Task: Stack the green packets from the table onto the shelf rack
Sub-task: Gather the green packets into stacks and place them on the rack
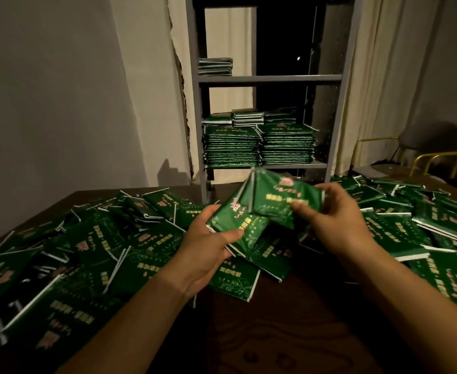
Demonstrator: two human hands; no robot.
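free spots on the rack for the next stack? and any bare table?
Upper shelf board: bare right of the short stack at its left end. Lower shelf: crowded, two tall stacks plus smaller ones behind; only a strip by the right post. Table: bare wood between the forearms; loose packets cover both sides.

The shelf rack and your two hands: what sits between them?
In the head view, only the packets held by the left hand and right hand, then the table's far edge before the shelf rack.
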